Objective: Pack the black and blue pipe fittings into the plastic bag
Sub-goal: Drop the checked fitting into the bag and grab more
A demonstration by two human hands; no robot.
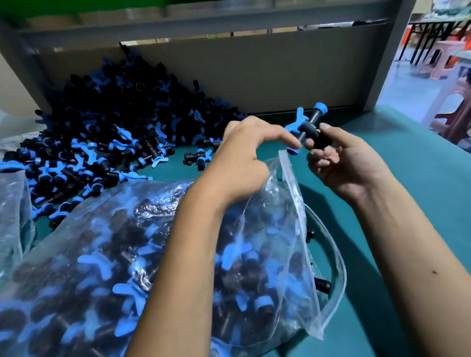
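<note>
The right hand (344, 160) has its grip pinched round a black and blue pipe fitting (309, 125), held in the air just above the open mouth of the plastic bag (288, 228), while the left hand (243, 157) grips the bag's upper edge, its fingertips touching the fitting. The bag lies on the green worktop (416, 168), already partly filled with fittings. A loose pile of fittings (110, 131) lies behind it against a grey panel (259, 69).
</note>
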